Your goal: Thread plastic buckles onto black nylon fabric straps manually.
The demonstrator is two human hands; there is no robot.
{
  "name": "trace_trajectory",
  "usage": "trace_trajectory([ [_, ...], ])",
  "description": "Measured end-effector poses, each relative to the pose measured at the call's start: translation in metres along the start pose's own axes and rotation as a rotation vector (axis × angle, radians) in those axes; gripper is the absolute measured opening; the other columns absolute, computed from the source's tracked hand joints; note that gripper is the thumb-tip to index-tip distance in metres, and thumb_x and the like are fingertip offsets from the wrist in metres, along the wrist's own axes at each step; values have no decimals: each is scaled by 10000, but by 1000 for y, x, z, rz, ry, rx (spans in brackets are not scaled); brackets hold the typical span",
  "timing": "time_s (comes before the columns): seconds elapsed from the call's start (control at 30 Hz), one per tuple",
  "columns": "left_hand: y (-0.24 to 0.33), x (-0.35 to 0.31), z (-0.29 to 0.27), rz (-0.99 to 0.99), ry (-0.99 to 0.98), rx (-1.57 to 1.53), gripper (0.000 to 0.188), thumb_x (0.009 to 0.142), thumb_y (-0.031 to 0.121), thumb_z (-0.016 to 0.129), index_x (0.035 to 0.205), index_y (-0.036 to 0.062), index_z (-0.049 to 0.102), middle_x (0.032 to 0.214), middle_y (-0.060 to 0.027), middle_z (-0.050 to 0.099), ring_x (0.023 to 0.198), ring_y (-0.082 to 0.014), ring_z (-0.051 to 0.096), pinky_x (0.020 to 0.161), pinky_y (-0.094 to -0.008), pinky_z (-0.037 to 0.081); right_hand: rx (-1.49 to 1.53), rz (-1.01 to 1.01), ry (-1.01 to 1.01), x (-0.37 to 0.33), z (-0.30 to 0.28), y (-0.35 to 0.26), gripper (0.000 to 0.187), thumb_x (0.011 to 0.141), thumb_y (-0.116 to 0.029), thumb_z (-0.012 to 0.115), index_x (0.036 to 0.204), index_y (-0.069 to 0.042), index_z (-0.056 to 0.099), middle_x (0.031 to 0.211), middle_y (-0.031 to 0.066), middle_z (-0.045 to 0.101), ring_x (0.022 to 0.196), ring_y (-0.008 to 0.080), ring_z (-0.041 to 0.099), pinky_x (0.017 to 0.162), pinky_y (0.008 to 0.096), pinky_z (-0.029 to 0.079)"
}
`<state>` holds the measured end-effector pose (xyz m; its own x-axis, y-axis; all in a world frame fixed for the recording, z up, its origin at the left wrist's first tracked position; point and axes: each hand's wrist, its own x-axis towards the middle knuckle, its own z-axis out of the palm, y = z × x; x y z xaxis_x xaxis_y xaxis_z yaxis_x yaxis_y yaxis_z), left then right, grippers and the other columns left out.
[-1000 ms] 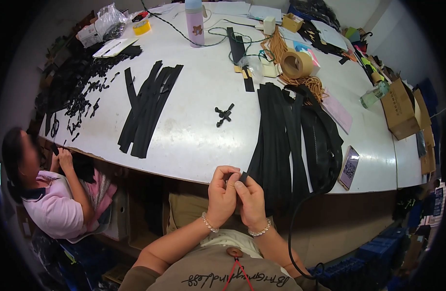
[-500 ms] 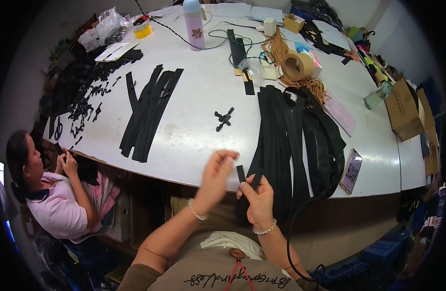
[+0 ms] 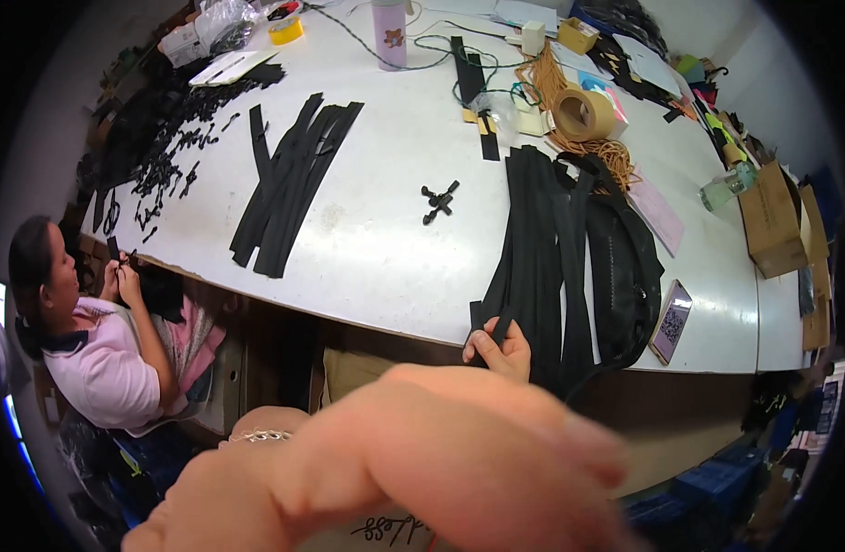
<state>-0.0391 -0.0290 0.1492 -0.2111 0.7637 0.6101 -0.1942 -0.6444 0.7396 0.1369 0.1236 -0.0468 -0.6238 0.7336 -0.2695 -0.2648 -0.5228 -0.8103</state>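
At the table's front edge my right hand (image 3: 503, 351) pinches the end of a black webbing strap (image 3: 478, 315) between thumb and fingers. Long black straps (image 3: 533, 239) lie beside and beyond it, running away across the table. My left hand (image 3: 441, 451) looms large and blurred in the foreground, raised close to the camera and hiding my lap and right forearm. Its fingers are smeared, so whether they hold anything is unclear. A few small black plastic buckles (image 3: 438, 201) lie in a cluster on the white table (image 3: 386, 267).
A second bundle of black straps (image 3: 294, 184) lies left of centre. A black bag (image 3: 620, 276), a phone (image 3: 671, 322), a tape roll (image 3: 583, 115) and a cardboard box (image 3: 774, 221) stand on the right. A co-worker (image 3: 101, 350) sits at left, handling a small black piece.
My left hand has risen from beside the strap to close before the camera. My right hand still grips the strap. The view has shifted slightly.
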Motion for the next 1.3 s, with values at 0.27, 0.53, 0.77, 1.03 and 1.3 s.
trace_trajectory([
  [0.27,-48,-14,93,7,186,-27,116,848,168,540,774,137,623,902,-41,553,921,-180,476,866,-322,333,-20,-51,-23,0,6,4,121,838,16,568,893,-47,480,727,58,549,631,137,535,576,272,457],
  [0.53,13,-96,30,16,328,-64,176,884,193,492,822,111,635,903,-71,573,865,-193,498,824,-312,375,-34,-54,-41,0,8,4,125,835,15,573,892,-47,480,722,57,550,625,141,540,572,268,456],
  [0.77,-49,11,0,14,384,-108,238,915,214,450,863,87,645,904,-97,591,817,-205,517,786,-303,412,-28,-60,-28,0,8,9,127,832,3,584,893,-43,482,729,65,557,623,147,552,574,271,470],
  [1.03,-214,15,-88,-351,423,1153,195,748,48,643,939,11,649,866,-95,639,782,-211,592,710,-290,490,34,-36,13,-2,9,2,61,893,-93,544,863,-60,503,704,53,546,577,136,530,533,262,458],
  [1.3,-212,7,-91,-609,485,888,295,772,40,644,1060,-14,608,787,-91,641,735,-179,628,704,-273,510,-13,13,-46,-2,9,-2,113,842,-11,592,942,-7,540,736,70,598,602,132,573,551,250,481],
])
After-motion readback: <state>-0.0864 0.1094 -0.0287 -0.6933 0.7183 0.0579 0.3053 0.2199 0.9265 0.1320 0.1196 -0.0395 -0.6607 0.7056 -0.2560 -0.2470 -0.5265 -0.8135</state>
